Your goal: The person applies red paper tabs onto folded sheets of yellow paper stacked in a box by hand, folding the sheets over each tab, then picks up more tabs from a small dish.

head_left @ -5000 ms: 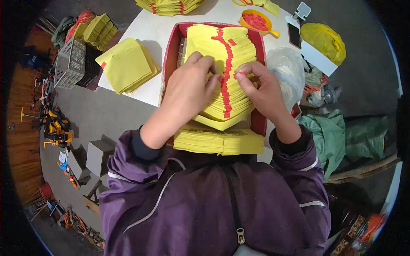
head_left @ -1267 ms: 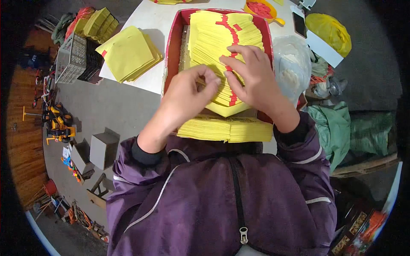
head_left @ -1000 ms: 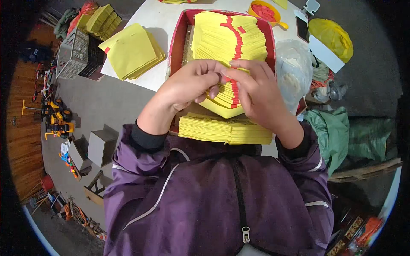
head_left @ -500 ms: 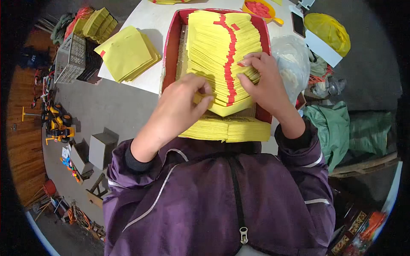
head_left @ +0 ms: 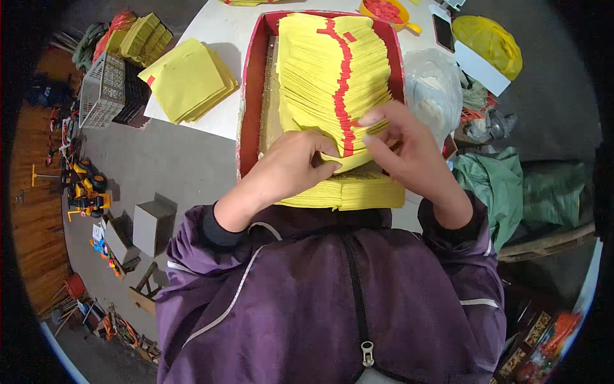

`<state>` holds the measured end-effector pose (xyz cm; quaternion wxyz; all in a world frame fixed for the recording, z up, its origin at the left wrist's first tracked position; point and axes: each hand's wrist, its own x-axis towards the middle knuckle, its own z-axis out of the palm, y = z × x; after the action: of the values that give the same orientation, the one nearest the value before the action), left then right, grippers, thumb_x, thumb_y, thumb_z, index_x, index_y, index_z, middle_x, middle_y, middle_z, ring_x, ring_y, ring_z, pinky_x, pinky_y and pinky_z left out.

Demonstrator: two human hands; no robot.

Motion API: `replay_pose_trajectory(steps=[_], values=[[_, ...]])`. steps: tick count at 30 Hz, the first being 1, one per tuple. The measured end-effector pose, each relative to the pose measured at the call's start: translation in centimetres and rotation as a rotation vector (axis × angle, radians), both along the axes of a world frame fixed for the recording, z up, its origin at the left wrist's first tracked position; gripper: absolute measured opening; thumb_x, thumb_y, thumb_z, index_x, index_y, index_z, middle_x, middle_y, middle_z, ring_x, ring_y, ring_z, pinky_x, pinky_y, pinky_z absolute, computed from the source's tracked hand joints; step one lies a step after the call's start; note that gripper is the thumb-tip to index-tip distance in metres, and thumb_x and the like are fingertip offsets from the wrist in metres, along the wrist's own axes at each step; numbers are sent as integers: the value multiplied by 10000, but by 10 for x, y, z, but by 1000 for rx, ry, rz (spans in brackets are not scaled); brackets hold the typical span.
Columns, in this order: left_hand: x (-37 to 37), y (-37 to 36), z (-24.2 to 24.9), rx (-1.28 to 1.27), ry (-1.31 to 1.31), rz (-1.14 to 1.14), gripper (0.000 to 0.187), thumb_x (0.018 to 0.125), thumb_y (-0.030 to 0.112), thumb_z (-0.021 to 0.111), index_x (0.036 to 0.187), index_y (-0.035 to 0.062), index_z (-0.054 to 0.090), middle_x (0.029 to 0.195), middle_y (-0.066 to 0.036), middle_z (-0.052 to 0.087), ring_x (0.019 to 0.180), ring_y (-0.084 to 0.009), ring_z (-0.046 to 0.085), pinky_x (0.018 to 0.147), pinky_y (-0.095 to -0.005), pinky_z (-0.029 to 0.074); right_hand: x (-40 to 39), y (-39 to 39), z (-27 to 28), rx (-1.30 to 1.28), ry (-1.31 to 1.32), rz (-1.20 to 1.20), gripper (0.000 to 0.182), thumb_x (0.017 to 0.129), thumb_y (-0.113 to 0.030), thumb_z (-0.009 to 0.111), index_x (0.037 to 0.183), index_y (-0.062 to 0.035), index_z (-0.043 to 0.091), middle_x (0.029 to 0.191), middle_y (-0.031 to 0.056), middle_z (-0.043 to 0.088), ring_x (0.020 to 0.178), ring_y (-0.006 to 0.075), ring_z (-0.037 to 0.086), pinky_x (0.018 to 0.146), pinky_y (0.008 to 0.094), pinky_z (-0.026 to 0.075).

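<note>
A red open box holds a long fanned row of yellow paper sheets, with small red paper strips in a wavy line down its middle. My left hand is closed at the near end of the row, thumb and forefinger pinching the edge of a yellow sheet. Just right of the red line is my right hand, its thumb and forefinger apart and nothing seen between them. Across the box's near end lies a thick stack of yellow paper, partly covered by my left hand.
On the white table, a pile of yellow sheets lies left of the box. Beyond its right side are a yellow bowl of red pieces, a phone and a clear plastic bag. Green sacks stand at right.
My left hand has moved right and down along the near sheet's edge. My right hand has come down and right, and the red bit by its fingertips now lies at the red line.
</note>
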<state>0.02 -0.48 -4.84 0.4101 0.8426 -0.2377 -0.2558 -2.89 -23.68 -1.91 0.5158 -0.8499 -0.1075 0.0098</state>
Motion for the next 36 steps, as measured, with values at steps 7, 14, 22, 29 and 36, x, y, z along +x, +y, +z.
replay_pose_trajectory(steps=[7,14,22,29,36], values=[[-6,-3,4,-138,19,42,182,858,57,740,1010,-39,768,898,-152,732,701,-270,674,666,-356,524,-8,2,13,115,603,68,173,944,-69,563,1093,-46,645,741,-2,575,566,97,480,522,232,391],[-10,-3,0,-201,-81,6,132,892,43,752,1006,-22,772,840,-78,718,621,-141,549,570,-278,437,-9,5,6,2,561,113,199,921,-77,545,1088,-52,651,720,3,577,553,105,492,515,234,390],[-9,-5,10,-115,5,65,103,860,24,690,936,-36,725,782,-140,695,606,-248,601,591,-376,467,-19,17,-17,-122,-19,64,235,887,-20,627,1114,-73,595,869,0,618,565,104,504,526,254,404],[-19,-4,20,-206,34,194,128,904,-7,675,1027,23,695,803,-36,672,600,-122,520,549,-265,412,-20,17,-10,-123,175,38,311,869,13,673,1137,-79,545,993,4,632,630,98,534,556,258,417],[-21,-2,22,-193,-155,68,193,866,-34,684,1042,41,662,825,-44,672,604,-152,531,565,-287,428,-25,20,-10,-98,166,9,291,882,1,676,1136,-76,556,982,13,622,652,106,539,578,251,424]])
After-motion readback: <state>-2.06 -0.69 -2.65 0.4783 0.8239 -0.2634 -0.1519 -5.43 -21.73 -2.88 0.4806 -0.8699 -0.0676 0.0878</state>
